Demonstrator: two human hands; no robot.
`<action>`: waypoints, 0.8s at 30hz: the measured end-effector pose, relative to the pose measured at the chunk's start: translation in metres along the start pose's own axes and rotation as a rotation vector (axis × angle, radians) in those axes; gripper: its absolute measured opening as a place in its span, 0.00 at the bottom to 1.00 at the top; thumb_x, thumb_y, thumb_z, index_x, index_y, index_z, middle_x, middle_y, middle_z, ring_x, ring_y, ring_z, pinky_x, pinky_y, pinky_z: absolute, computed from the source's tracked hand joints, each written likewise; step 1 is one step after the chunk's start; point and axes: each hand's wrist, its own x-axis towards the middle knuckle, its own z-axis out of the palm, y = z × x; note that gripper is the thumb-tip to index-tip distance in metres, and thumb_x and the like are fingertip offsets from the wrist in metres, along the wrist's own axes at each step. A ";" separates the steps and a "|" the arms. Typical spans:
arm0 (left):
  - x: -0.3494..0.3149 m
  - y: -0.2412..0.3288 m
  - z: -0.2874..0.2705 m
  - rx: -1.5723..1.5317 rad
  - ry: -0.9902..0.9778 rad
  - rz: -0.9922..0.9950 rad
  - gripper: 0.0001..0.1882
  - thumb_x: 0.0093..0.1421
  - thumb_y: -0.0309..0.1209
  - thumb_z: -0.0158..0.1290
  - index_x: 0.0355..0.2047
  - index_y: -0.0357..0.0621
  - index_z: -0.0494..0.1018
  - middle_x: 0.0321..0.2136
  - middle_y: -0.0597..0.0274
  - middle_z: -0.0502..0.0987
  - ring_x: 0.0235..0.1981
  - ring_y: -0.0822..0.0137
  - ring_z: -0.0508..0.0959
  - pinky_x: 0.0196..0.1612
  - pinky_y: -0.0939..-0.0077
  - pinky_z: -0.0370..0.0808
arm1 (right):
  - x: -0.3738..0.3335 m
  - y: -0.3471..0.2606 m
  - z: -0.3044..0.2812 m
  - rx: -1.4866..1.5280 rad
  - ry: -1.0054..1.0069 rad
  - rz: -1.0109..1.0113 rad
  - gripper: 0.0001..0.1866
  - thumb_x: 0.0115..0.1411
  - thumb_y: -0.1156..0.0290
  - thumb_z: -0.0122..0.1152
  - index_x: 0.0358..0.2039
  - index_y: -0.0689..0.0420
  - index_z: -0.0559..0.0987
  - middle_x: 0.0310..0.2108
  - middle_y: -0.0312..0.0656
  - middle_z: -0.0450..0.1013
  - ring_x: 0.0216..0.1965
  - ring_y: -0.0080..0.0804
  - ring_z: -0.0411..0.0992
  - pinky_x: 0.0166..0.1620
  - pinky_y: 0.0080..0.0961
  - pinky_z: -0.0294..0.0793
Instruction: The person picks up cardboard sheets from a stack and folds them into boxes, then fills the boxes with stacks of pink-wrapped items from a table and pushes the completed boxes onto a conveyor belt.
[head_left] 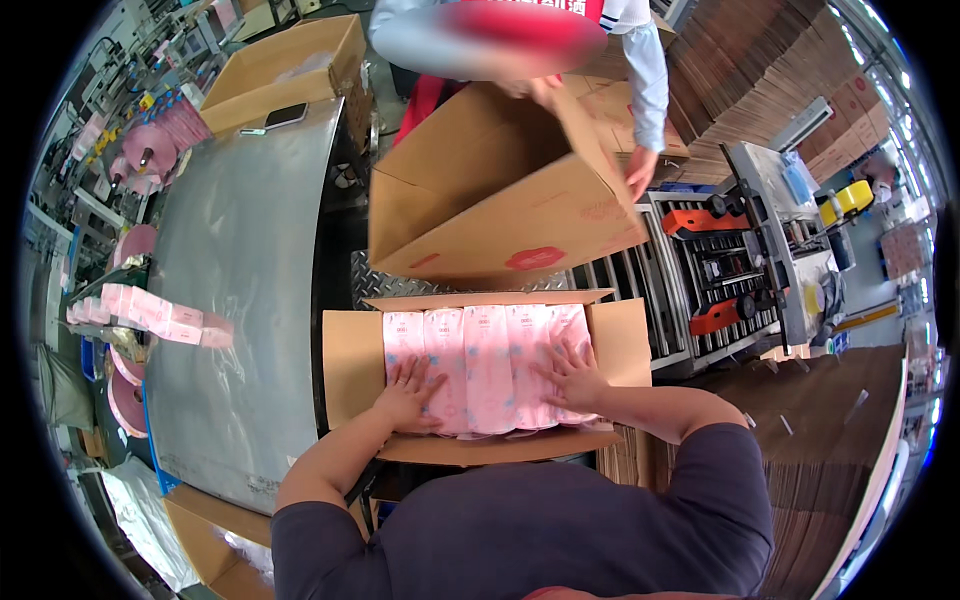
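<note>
In front of me stands an open cardboard box (350, 375), its flaps folded outward. Several pink plastic-wrapped packs (488, 360) fill it in a row, upright and side by side. My left hand (408, 397) lies flat with fingers spread on the packs at the left end. My right hand (572, 380) rests on those toward the right end, fingers also spread. Neither hand grips anything. What lies under the top of the packs is hidden.
Across from me a person in a red vest holds a larger open carton (480, 225), tilted. A metal table (240, 300) runs along my left, with a phone (287, 115) at its far end. Rollers of a conveyor (640, 285) and stacked flat cardboard (800, 480) are on my right.
</note>
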 end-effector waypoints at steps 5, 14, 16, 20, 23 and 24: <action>-0.026 -0.037 -0.011 -0.158 0.371 -0.272 0.51 0.53 0.54 0.61 0.70 0.49 0.49 0.69 0.37 0.45 0.70 0.39 0.47 0.70 0.50 0.48 | 0.011 0.014 0.016 0.043 -0.043 -0.037 0.40 0.64 0.36 0.40 0.73 0.33 0.46 0.75 0.40 0.30 0.74 0.57 0.31 0.66 0.73 0.32; -0.085 -0.079 -0.015 -1.037 0.525 -0.677 0.42 0.57 0.46 0.62 0.65 0.37 0.60 0.53 0.39 0.71 0.55 0.48 0.72 0.55 0.61 0.72 | -0.046 0.147 0.078 0.684 0.433 1.065 0.32 0.66 0.42 0.43 0.53 0.59 0.73 0.42 0.62 0.77 0.44 0.59 0.75 0.47 0.51 0.74; -0.095 -0.014 -0.104 -1.216 0.320 -0.371 0.35 0.56 0.40 0.64 0.61 0.40 0.67 0.45 0.46 0.76 0.46 0.57 0.77 0.45 0.70 0.77 | -0.057 0.111 0.001 0.553 0.355 0.883 0.33 0.67 0.44 0.41 0.58 0.59 0.70 0.37 0.62 0.77 0.42 0.59 0.76 0.46 0.51 0.75; -0.071 0.051 -0.116 -0.636 -0.177 0.067 0.64 0.49 0.56 0.65 0.71 0.43 0.36 0.67 0.25 0.43 0.70 0.35 0.47 0.69 0.55 0.53 | -0.004 -0.002 -0.085 0.648 -0.064 0.452 0.53 0.56 0.27 0.48 0.67 0.61 0.57 0.54 0.61 0.71 0.55 0.51 0.72 0.53 0.41 0.74; -0.048 0.075 -0.090 -0.314 -0.447 0.101 0.59 0.52 0.61 0.60 0.72 0.50 0.38 0.67 0.23 0.35 0.69 0.29 0.42 0.70 0.56 0.51 | 0.047 -0.055 -0.071 0.437 -0.228 0.277 0.60 0.51 0.31 0.59 0.68 0.66 0.49 0.55 0.64 0.69 0.55 0.54 0.71 0.56 0.40 0.71; -0.045 0.076 -0.077 -0.219 -0.488 0.102 0.57 0.53 0.61 0.59 0.72 0.52 0.39 0.68 0.24 0.34 0.69 0.28 0.42 0.70 0.56 0.50 | 0.057 -0.064 -0.064 0.353 -0.265 0.270 0.62 0.50 0.32 0.62 0.68 0.68 0.48 0.55 0.65 0.69 0.55 0.56 0.71 0.56 0.40 0.71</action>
